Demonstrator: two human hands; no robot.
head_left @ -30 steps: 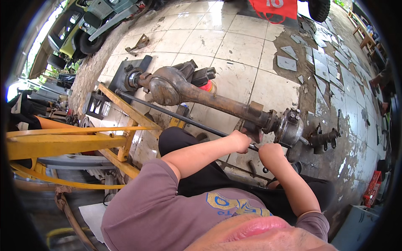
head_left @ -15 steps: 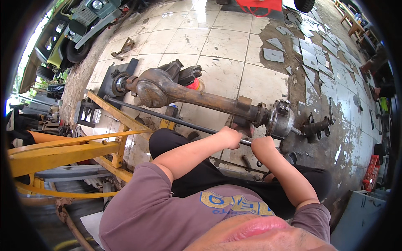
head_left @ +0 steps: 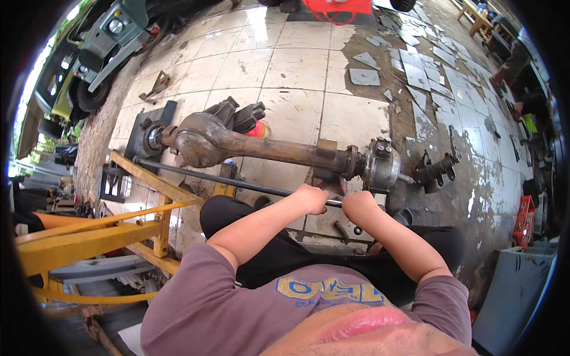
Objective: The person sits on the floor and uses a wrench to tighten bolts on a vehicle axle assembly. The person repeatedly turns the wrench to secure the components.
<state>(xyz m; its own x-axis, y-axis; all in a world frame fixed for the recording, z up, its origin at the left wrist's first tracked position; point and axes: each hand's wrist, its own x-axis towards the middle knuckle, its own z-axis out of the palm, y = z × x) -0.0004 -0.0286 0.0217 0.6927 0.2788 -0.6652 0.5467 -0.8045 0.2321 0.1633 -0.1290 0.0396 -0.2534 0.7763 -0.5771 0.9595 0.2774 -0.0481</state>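
Observation:
I sit in front of a rusty vehicle axle housing [head_left: 267, 145] that lies across the tiled floor. A long dark metal rod [head_left: 237, 183] runs in front of it, from the far left to my hands. My left hand [head_left: 311, 199] is wrapped round the rod near its right end. Just to the right, my right hand [head_left: 359, 206] is closed on the same rod, its fingers mostly hidden. At the housing's right end sits a round metal knuckle [head_left: 381, 166] with a stub shaft. A small dark cylindrical part [head_left: 341, 229] lies on the floor below my hands.
A yellow metal frame [head_left: 89, 244] stands close on my left. Another dark metal part [head_left: 436, 171] lies right of the knuckle. Farther off are a parked vehicle [head_left: 98, 44], a red bag [head_left: 338, 9], broken tiles [head_left: 364, 77], a red crate [head_left: 523, 221] and a grey-blue box [head_left: 512, 291].
The view has shifted slightly, so the whole scene sits a little to the left. Both hands keep their hold on the rod, with no clear movement along it.

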